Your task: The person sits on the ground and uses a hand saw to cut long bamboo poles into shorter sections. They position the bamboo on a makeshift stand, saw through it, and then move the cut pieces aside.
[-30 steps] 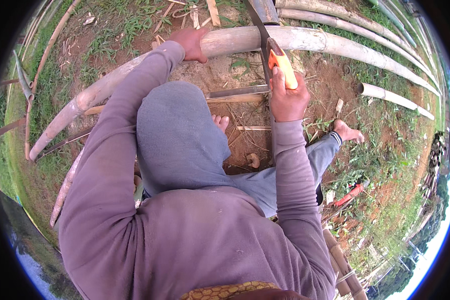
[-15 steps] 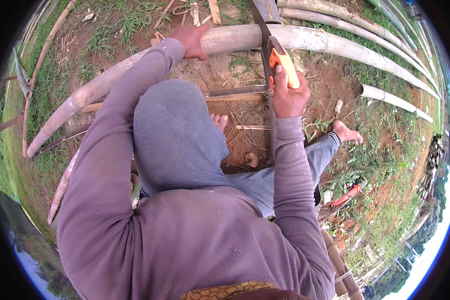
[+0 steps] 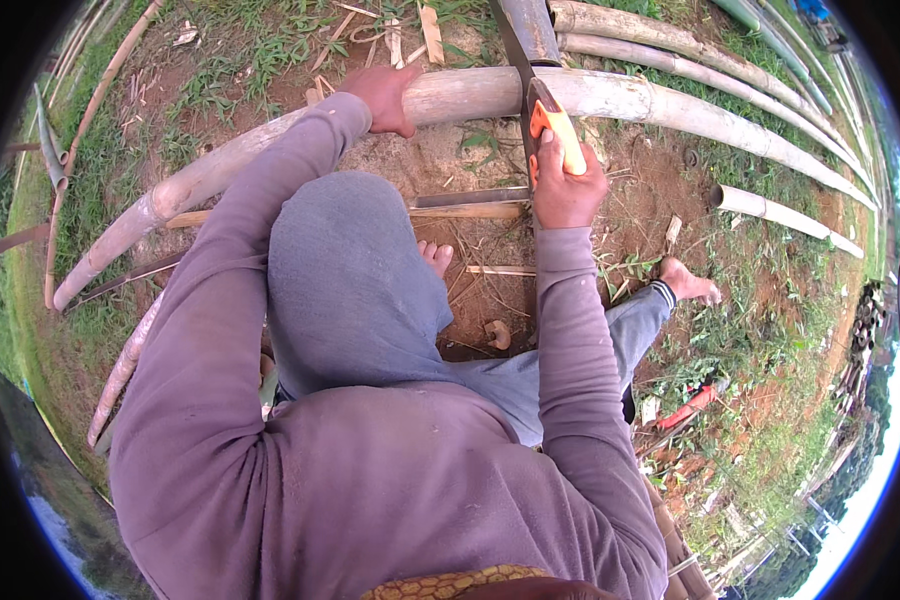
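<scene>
A thick pale bamboo pole (image 3: 470, 95) lies crosswise in front of me, curved by the lens. My left hand (image 3: 382, 97) grips it from above, left of the saw, thumb toward the right. The orange handle of a handsaw (image 3: 560, 128) is wrapped in the fingers of my right hand (image 3: 568, 192), just on the near side of the pole. Its dark blade (image 3: 511, 42) crosses the pole and sticks out beyond it. How deep the blade sits in the bamboo I cannot tell.
Beneath the pole, a dark bamboo piece (image 3: 541, 35) points away from me. Several long poles (image 3: 660, 62) lie at the far right, a shorter cut pole (image 3: 770, 210) nearer. A split strip (image 3: 470, 211) rests before my bent knee (image 3: 355, 270). A red object (image 3: 690, 408) lies in the grass.
My right hand has pushed the saw slightly away from me, bringing the handle closer to the pole. My left hand keeps its grip. The whole view has shifted a little.
</scene>
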`<state>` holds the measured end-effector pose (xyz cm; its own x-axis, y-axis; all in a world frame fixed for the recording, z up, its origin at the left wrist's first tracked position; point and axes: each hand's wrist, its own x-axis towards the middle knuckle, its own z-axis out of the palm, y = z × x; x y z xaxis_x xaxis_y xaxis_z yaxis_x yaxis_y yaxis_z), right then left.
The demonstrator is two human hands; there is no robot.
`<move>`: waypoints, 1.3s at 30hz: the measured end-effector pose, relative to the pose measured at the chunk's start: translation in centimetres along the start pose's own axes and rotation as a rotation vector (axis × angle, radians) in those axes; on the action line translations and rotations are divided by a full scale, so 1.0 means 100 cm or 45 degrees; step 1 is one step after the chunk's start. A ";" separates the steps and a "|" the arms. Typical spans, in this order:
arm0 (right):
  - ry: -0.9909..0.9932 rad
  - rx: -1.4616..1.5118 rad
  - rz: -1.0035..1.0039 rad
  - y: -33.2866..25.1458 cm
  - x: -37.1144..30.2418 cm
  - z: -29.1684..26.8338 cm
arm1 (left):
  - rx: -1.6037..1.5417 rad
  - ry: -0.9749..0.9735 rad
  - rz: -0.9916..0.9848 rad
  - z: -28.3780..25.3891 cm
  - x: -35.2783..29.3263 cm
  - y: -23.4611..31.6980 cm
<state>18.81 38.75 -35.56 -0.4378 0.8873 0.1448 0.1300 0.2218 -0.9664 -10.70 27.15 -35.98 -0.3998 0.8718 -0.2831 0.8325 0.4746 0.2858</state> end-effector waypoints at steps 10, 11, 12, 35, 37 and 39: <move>-0.050 -0.131 -0.143 0.001 -0.148 -0.107 | -0.053 -0.005 -0.026 0.010 -0.005 -0.013; -0.052 -0.245 -0.197 0.003 -0.123 -0.089 | -0.050 -0.011 -0.037 0.008 -0.005 -0.016; -0.045 -0.360 -0.254 0.004 -0.098 -0.072 | -0.055 -0.016 -0.043 0.007 -0.004 -0.015; -0.030 -0.014 -0.017 0.028 -0.061 -0.035 | -0.015 -0.055 -0.028 -0.004 -0.009 -0.011; -0.123 -0.153 0.035 0.018 -0.135 -0.098 | -0.041 -0.023 -0.041 0.005 -0.013 -0.019; -0.053 -0.004 0.028 0.019 -0.176 -0.125 | -0.063 -0.033 -0.042 -0.002 -0.011 -0.011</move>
<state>37.86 28.61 -37.29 -0.4716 0.8744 0.1141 0.1430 0.2036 -0.9686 -11.22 25.67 -35.79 -0.4160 0.8525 -0.3165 0.7989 0.5088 0.3207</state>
